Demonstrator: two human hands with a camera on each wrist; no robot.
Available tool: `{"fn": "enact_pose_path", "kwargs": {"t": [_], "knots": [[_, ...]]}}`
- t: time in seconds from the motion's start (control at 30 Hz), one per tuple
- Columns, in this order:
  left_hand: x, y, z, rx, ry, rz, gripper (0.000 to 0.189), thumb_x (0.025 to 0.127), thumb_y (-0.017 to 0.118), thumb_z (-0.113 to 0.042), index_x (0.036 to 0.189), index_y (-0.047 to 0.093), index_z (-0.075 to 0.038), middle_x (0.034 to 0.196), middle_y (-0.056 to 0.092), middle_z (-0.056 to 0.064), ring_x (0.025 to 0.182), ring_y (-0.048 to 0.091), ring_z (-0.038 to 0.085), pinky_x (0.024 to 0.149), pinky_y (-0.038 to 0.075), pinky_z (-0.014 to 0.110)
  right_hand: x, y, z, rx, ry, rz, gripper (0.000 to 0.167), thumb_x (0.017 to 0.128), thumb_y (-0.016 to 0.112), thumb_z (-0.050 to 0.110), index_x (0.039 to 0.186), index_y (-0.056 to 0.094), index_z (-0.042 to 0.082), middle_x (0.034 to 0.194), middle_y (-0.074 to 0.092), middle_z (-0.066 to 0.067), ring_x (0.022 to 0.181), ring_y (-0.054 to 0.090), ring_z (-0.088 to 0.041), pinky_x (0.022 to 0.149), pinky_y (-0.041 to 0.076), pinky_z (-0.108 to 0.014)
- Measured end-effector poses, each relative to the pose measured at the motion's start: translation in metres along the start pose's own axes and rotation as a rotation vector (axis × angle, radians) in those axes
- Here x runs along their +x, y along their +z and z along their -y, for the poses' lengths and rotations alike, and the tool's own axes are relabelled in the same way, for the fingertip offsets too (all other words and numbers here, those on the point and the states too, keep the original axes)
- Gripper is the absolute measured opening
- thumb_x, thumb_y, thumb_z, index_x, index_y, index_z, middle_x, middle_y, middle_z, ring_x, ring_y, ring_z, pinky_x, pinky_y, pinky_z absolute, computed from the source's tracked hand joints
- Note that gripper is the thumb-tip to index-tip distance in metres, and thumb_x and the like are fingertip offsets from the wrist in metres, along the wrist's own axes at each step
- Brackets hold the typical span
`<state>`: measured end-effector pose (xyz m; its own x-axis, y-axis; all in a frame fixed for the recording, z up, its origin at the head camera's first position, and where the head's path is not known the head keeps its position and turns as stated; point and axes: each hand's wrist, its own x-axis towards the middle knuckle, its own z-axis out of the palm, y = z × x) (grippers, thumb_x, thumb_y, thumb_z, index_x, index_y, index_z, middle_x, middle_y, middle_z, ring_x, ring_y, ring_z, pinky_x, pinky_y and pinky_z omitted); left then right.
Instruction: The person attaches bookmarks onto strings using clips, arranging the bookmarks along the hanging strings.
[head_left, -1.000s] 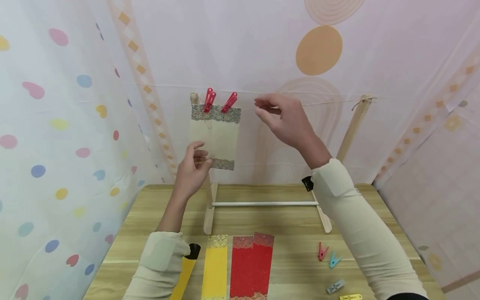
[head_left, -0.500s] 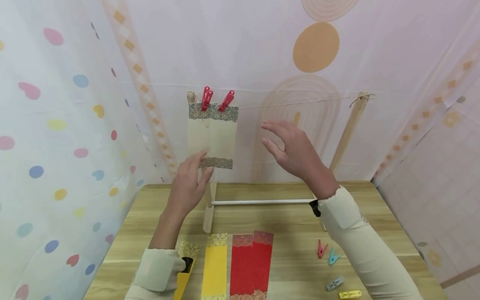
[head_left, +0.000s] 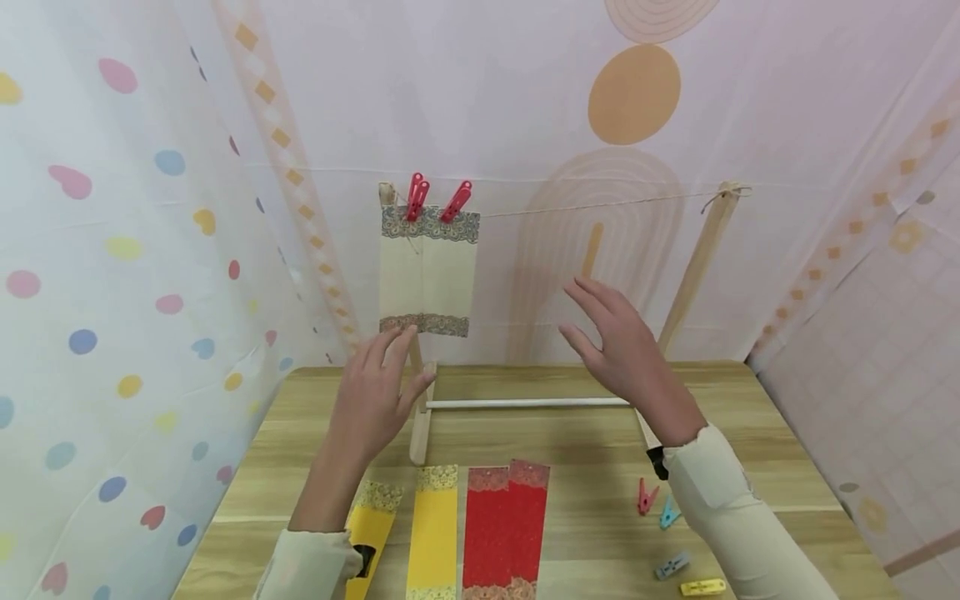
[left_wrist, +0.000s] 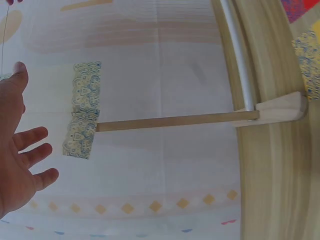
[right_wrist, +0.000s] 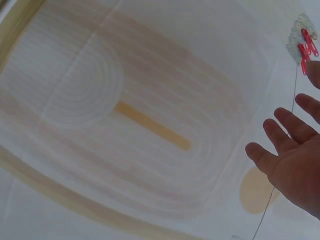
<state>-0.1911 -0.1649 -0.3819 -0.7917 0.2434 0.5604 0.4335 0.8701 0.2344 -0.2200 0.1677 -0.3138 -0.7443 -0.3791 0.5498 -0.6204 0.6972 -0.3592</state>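
Note:
Two overlapping cream papers [head_left: 446, 275] with lace-patterned ends hang from a string [head_left: 592, 206] at the rack's left side. Red clothespins [head_left: 417, 197] clip their top edge. My left hand [head_left: 375, 392] is just below the papers' lower left corner, fingers spread and holding nothing. The left wrist view shows the patterned lower edge [left_wrist: 85, 107] apart from the fingertips. Under the string, right of the papers, my right hand [head_left: 618, 333] hovers with nothing in its fingers. Past that hand, the right wrist view catches the red clothespins [right_wrist: 307, 47] again.
A wooden post [head_left: 697, 258] holds the string's right end; a white rod [head_left: 525, 403] joins the rack's feet. Yellow papers [head_left: 433, 533] and red papers [head_left: 506, 529] lie in front. Pink [head_left: 647, 497], blue [head_left: 669, 512], grey [head_left: 672, 567] and yellow clothespins [head_left: 702, 587] lie at the right.
My right hand has drawn away from the string, down and to the right, its fingers spreading. The left hand has dropped from the papers' left side to below them. The papers stay hanging.

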Motion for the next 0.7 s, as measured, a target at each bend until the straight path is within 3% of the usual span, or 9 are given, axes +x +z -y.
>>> {"fn": "enact_pose_path", "kwargs": {"t": [0.17, 0.5, 0.7], "knots": [[-0.015, -0.002, 0.004, 0.037, -0.019, 0.041, 0.073, 0.094, 0.071, -0.037, 0.152, 0.041, -0.004, 0.148, 0.044, 0.029, 0.137, 0.039, 0.046, 0.112, 0.030, 0.062, -0.020, -0.003, -0.014, 0.024, 0.103, 0.062, 0.056, 0.100, 0.067, 0.021, 0.149, 0.048, 0.001, 0.156, 0.040, -0.019, 0.143, 0.035, -0.039, 0.111, 0.032, -0.061], [-0.044, -0.001, 0.013, 0.066, -0.151, 0.208, 0.078, 0.098, 0.063, -0.045, 0.161, 0.028, -0.014, 0.165, 0.018, 0.023, 0.152, 0.009, 0.046, 0.113, 0.009, 0.073, -0.055, -0.006, -0.035, 0.058, 0.205, 0.126, 0.060, 0.104, 0.060, 0.026, 0.154, 0.038, 0.001, 0.162, 0.027, -0.023, 0.148, 0.024, -0.043, 0.111, 0.026, -0.067], [-0.062, 0.008, 0.018, 0.101, -0.169, 0.283, 0.076, 0.100, 0.056, -0.051, 0.161, 0.028, -0.016, 0.166, 0.014, 0.024, 0.151, 0.006, 0.048, 0.113, 0.005, 0.073, -0.083, 0.006, -0.047, 0.083, 0.273, 0.183, 0.065, 0.105, 0.059, 0.027, 0.157, 0.031, 0.001, 0.163, 0.022, -0.027, 0.149, 0.017, -0.048, 0.111, 0.021, -0.070]]}}
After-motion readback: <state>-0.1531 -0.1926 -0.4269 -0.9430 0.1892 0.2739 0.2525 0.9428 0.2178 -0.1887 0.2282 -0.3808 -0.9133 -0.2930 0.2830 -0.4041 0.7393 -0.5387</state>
